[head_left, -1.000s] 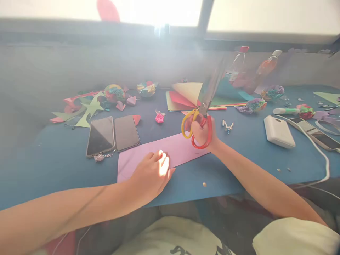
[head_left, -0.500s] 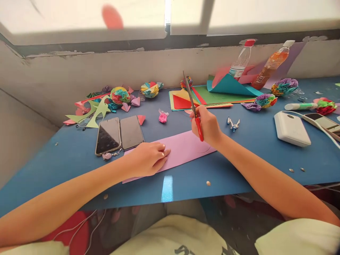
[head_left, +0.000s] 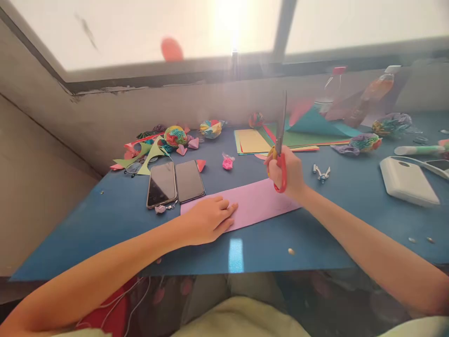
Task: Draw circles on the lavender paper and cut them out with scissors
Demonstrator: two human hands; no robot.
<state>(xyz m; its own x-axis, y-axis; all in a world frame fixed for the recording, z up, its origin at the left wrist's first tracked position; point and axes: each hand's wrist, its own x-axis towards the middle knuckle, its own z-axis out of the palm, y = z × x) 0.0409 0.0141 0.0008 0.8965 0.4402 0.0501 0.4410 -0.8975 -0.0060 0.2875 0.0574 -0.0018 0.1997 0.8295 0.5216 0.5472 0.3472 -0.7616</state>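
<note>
The left hand [head_left: 209,217] lies palm down on the left part of the pink paper [head_left: 259,203], with the fingers a little bent and slightly apart; I see nothing gripped in it. The right hand [head_left: 290,171] is closed around the handles of the scissors [head_left: 281,125], near the right end of the paper, and the blades point upward and look to be together

Compared with half a second ago, the scissors have changed their angle: then the blades leaned to the left, and now they stand almost upright, and some of the yellow handle can be seen beside the red one. The left hand has stayed on the paper, which lies flat along the counter [head_left: 266,260] in front of the person. In the stack of coloured sheets [head_left: 252,141] behind it, the pale yellow sheet was lifted and showed red under it; now it lies flat

The two phones [head_left: 175,182] remain side by side, just beside the left end of the paper. The small bright pink thing [head_left: 228,163] is still beyond the paper, and the metal compass [head_left: 322,174] is to the right of the right hand. The bottles [head_left: 329,91] at the back look more hazy in the strong light than before
</note>
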